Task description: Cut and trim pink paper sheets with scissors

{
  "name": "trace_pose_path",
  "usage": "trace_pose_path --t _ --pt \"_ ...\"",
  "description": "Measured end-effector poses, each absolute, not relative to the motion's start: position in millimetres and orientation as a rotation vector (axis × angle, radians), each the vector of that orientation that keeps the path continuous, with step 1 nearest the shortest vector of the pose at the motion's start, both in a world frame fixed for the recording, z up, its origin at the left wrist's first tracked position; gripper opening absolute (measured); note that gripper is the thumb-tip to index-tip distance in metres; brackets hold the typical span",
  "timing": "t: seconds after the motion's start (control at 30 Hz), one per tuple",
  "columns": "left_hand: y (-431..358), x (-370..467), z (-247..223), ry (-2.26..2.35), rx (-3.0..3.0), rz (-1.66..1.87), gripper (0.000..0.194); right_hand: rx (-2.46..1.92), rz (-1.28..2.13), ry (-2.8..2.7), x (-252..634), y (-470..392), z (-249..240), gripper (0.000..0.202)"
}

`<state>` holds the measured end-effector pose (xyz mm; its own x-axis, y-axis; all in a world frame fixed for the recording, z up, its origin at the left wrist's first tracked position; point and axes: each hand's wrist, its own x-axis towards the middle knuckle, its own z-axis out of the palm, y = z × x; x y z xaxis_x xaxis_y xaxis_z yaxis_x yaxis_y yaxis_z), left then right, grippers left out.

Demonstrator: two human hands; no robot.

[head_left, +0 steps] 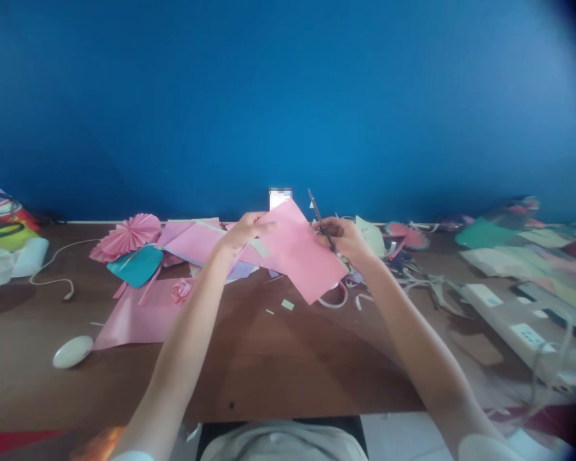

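A sheet of pink paper (303,251) is held up over the desk, tilted with one corner pointing down. My left hand (246,232) pinches its upper left edge between thumb and fingers. At the sheet's right side my right hand (342,235) is closed around a pair of dark scissors (317,210), whose blades point up and away from me. Whether those fingers also touch the paper I cannot tell. Behind the sheet's top corner stands a small lit screen (280,197), partly covered by it.
To the left lie a pleated pink paper fan (129,237), a teal paper piece (137,266) and a white mouse (73,352). Paper scraps (288,305) dot the desk (288,365). A white power strip (513,326) with cables sits at right, near a blurred paper pile (532,256).
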<state>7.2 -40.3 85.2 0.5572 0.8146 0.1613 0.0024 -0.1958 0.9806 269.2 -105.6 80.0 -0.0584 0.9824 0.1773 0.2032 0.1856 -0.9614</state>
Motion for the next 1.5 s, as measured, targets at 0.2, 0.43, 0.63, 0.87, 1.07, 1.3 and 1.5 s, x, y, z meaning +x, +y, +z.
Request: trace_pose_path --t 0.2,0.43,0.63,0.87,1.07,1.3,1.5 --pt "-39.9 26.9 68.9 0.581 1.347 1.068 0.053 -1.154 0.927 -1.336 266.4 -102.0 75.5 0.044" --pt "-37.7 41.0 51.5 0.51 1.248 1.26 0.047 -1.129 0.829 -1.221 261.4 -103.8 79.4 0.041" --pt "-42.4 59.7 41.3 0.416 1.187 1.153 0.042 -1.101 0.802 -1.173 260.7 -100.6 73.9 0.04" --pt "-39.7 72.1 33.9 0.612 1.218 1.251 0.038 -1.087 0.842 -1.192 258.2 -98.8 69.6 0.035" --pt "-28.4 60.9 37.5 0.61 1.223 1.52 0.059 -1.136 0.895 -1.256 255.8 -98.5 67.5 0.041" --pt "-28.5 56.6 37.2 0.713 1.387 1.644 0.08 -1.13 0.892 -1.276 251.3 -100.7 67.9 0.04" --pt "-28.1 52.6 41.0 0.818 1.694 1.685 0.039 -1.116 0.94 -1.285 246.0 -102.2 67.3 0.037"
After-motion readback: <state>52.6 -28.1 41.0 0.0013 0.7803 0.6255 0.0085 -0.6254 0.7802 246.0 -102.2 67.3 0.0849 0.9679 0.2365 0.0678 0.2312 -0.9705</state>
